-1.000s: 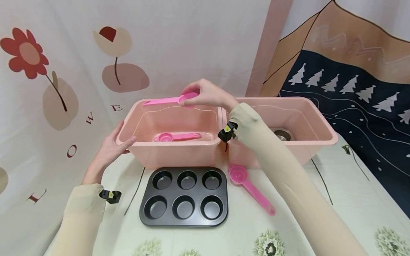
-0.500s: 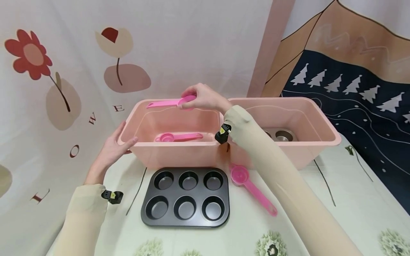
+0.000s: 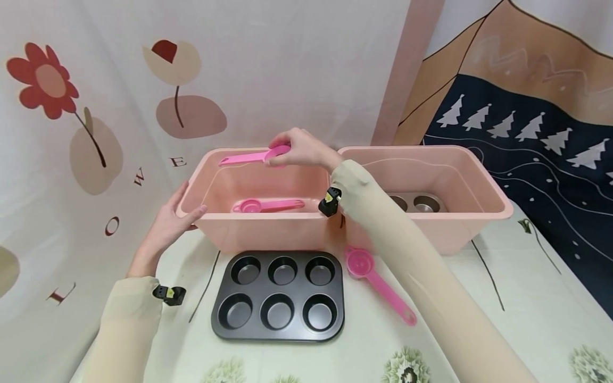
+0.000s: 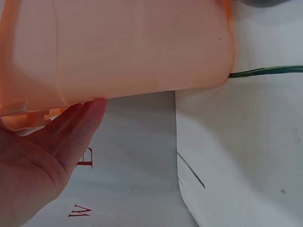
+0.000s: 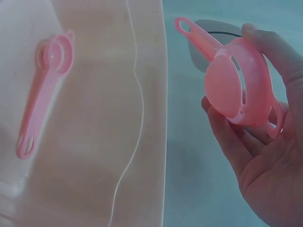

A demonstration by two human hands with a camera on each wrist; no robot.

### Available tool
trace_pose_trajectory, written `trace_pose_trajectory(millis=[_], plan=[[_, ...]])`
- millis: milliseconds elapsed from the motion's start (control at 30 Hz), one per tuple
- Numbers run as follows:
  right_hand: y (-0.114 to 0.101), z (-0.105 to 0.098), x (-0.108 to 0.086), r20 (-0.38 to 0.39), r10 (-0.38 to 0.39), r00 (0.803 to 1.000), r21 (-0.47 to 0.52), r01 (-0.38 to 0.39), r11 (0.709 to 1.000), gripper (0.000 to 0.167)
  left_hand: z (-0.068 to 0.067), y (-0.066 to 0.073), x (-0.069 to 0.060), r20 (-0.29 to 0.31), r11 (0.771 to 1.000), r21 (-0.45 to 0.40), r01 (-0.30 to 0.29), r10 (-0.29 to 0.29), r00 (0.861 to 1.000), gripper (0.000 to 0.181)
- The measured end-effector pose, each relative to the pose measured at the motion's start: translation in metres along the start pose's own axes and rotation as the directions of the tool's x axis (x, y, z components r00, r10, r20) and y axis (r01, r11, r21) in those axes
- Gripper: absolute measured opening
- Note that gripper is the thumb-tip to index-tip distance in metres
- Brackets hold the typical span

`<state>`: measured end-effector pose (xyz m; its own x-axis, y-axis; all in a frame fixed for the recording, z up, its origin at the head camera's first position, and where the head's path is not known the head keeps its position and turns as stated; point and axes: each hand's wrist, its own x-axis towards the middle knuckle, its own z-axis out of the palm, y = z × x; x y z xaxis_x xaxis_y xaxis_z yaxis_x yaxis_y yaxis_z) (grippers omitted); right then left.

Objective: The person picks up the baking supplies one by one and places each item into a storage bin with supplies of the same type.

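In the head view my right hand (image 3: 301,149) pinches a pink egg separator (image 3: 244,158) by its bowl end above the back of the left pink bin (image 3: 261,231). Its long handle points left. The right wrist view shows the slotted cup (image 5: 227,85) between thumb and fingers. My left hand (image 3: 167,223) holds that bin's left front corner at the rim. In the left wrist view its fingers touch the outer wall (image 4: 118,52). A second egg separator (image 3: 278,204) lies on the bin's floor, and a third (image 3: 383,287) lies on the table in front.
A dark six-cup muffin tin (image 3: 278,331) sits on the table before the bins. Beside the left bin stands a second pink bin (image 3: 460,231) with a metal muffin tin (image 3: 426,203) inside. A patterned curtain (image 3: 306,64) hangs behind.
My right hand has lowered slightly with the egg separator, its handle dipping a little on the left. The left hand stays on the bin's corner.
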<state>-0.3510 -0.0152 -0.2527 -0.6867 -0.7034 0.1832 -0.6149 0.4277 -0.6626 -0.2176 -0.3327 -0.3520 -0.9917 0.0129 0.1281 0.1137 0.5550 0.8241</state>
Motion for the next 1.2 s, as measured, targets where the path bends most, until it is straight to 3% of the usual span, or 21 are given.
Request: trace_pose_trajectory(millis=[300,500,800,1200], plan=[[0.003,0.0,0.007,0.012,0.01,1.0,-0.001,-0.01,1.0,0.054,-0.003,0.003,-0.004,-0.019,1.0,-0.014,-0.003,0.003,1.0,0.085],[0.01,-0.003,0.009,-0.009,0.049,0.999,0.008,-0.049,0.999,0.052,-0.002,0.003,-0.004,-0.013,1.0,-0.03,0.002,-0.002,1.0,0.085],[0.017,-0.005,0.016,-0.043,0.048,0.998,0.004,-0.048,0.999,0.051,-0.003,0.0,-0.002,-0.011,0.999,-0.043,0.008,-0.008,1.0,0.084],[0.026,0.005,0.024,-0.017,0.074,0.997,-0.026,-0.075,0.997,0.057,-0.001,0.0,-0.001,-0.011,0.997,-0.081,-0.014,0.013,1.0,0.083]])
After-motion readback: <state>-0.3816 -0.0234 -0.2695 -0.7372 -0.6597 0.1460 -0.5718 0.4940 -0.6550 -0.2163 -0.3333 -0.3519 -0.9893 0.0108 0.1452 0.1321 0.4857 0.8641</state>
